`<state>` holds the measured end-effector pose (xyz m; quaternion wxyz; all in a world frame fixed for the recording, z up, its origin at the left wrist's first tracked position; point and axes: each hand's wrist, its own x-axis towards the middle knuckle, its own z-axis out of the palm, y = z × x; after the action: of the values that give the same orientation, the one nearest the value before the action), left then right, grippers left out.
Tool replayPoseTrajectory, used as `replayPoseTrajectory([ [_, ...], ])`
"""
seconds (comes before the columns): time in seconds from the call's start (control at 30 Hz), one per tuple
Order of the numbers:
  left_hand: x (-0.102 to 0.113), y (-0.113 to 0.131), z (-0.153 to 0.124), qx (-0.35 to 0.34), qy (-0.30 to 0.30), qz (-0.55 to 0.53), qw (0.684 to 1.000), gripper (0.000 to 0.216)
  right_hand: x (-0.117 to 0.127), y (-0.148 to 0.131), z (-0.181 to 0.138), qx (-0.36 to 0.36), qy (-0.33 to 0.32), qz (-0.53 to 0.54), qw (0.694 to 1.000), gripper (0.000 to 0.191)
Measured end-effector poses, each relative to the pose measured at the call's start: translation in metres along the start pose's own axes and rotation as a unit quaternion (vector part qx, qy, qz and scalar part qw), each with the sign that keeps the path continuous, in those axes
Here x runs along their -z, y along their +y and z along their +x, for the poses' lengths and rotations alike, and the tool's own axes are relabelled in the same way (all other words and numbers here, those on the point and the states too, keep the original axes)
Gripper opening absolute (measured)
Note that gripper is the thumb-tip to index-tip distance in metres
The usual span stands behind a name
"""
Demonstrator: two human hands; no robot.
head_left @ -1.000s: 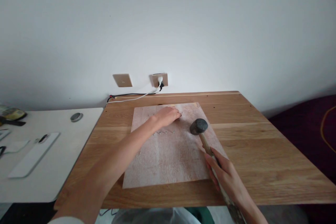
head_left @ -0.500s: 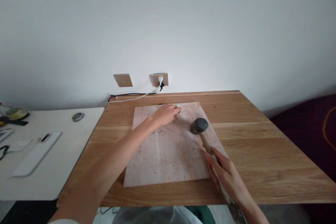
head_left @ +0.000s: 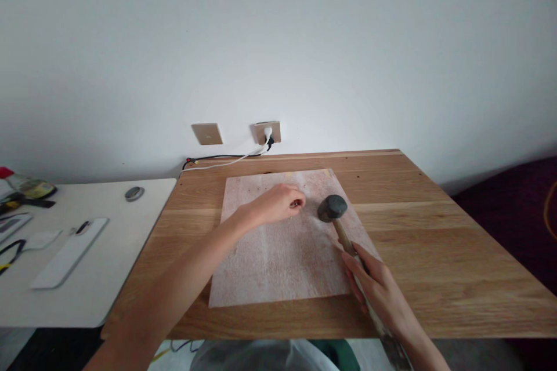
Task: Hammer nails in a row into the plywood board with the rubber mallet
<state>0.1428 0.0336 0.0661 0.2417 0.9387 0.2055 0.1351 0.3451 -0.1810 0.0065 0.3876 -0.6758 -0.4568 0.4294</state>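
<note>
On the wooden table lies a square, pinkish-white board (head_left: 270, 272). Over its middle my left hand (head_left: 278, 202) is closed, its thumb and finger curled round a small shiny nail (head_left: 296, 204). That hand and forearm hide most of the upright nails in the board. My right hand (head_left: 369, 278) is wrapped round the wooden handle of a mallet (head_left: 332, 208). The mallet's dark, rounded head is over the right part of the board, just right of my left hand; I cannot tell whether it touches the board.
Bare table wood (head_left: 435, 255) extends to the right. On the left a white table (head_left: 104, 249) bears a grey tape roll (head_left: 134, 193), a white slab-like device (head_left: 72, 255) and a bottle (head_left: 35, 186). Cables (head_left: 226, 161) run from a wall socket (head_left: 267, 133) along the back edge.
My left hand has come slightly nearer, from the board's far part to its middle, and its fingers have curled in. The mallet and right hand stay nearly still.
</note>
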Motion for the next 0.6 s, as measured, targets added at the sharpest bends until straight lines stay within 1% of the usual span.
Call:
replayPoseTrajectory([
  [0.1,-0.003,0.01,0.003,0.0,-0.026,0.031,0.999,0.016,0.0,0.0,0.001,0.0,0.0,-0.004,1.0,0.048],
  [0.27,-0.008,0.012,0.005,0.015,-0.024,0.05,0.998,0.018,0.0,0.001,0.0,0.014,0.008,-0.014,1.0,0.047],
  [0.47,-0.016,0.014,0.001,0.039,-0.029,0.08,0.996,0.021,-0.001,-0.003,-0.001,0.001,0.002,0.003,1.0,0.048],
  [0.6,-0.022,0.015,0.0,0.055,-0.035,0.108,0.992,0.025,0.0,-0.001,0.0,-0.005,0.002,0.005,1.0,0.049],
])
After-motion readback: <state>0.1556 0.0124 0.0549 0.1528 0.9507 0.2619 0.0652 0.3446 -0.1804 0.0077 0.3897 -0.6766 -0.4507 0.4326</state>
